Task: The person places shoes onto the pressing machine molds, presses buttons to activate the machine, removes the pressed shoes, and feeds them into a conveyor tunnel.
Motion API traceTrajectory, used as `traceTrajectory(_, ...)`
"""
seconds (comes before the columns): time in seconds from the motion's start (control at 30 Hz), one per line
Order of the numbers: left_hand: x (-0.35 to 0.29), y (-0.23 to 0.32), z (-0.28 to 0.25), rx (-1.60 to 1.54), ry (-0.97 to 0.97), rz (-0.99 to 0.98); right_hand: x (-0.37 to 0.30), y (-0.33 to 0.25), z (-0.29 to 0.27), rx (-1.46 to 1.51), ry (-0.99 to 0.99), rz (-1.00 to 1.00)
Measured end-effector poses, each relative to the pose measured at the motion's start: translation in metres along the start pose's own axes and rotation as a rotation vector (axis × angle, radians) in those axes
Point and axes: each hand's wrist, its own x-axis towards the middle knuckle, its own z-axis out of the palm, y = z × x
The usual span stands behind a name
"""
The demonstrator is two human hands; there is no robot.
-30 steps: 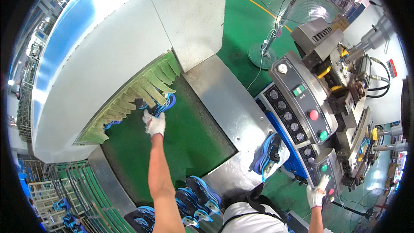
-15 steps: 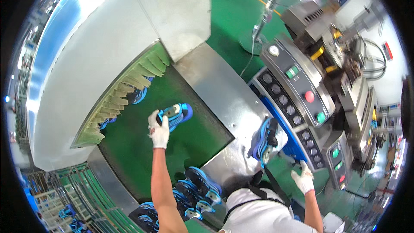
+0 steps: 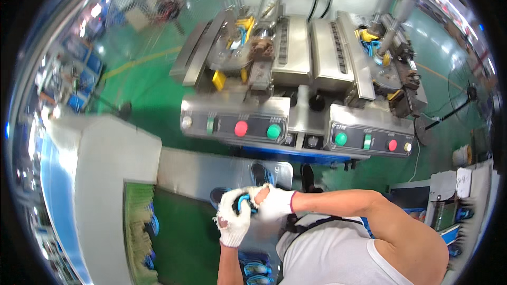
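Observation:
Both of my gloved hands meet on one black and blue sports shoe [image 3: 243,202] above the edge of the conveyor. My left hand [image 3: 233,219] curls around its near side. My right hand [image 3: 273,202], slightly blurred, reaches across from the right with its fingers closed at the shoe's opening. Most of the shoe is hidden by the gloves. Just beyond my hands, another dark shoe [image 3: 260,173] rests on the metal ledge [image 3: 198,171]. Several black and blue shoes [image 3: 256,266] are lined up below, close to my body.
Ahead stands a two-station machine with a left control panel [image 3: 235,124] and a right control panel [image 3: 369,134]. On the left, a grey tunnel housing [image 3: 103,190] has a bristle curtain [image 3: 138,232] over the green belt [image 3: 182,237], with shoes partly behind it. A fan [image 3: 467,95] stands far right.
My view has swung right toward the machine. My left hand has brought its shoe off the belt toward me, and my right hand has come over from the right side to join it.

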Motion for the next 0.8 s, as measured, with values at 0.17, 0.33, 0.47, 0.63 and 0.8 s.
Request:
traceTrajectory(0.17,0.09,0.079,0.013,0.012,-0.398,0.088,-0.047,0.023,-0.069,0.042,0.184,-0.119)
traceTrajectory(0.33,0.174,0.153,0.043,-0.014,-0.665,0.091,-0.092,0.029,-0.159,0.35,0.264,0.076)
traceTrajectory(0.47,0.224,0.164,0.041,-0.189,-0.346,0.13,-0.134,0.046,-0.209,0.644,0.219,0.505)
traceTrajectory(0.63,0.251,0.11,0.028,-0.059,0.011,0.058,-0.154,0.05,-0.214,1.554,0.514,-0.041)
traceTrajectory(0.8,0.255,0.084,0.028,0.034,-0.046,0.013,-0.161,0.06,-0.204,1.651,0.691,-0.002)
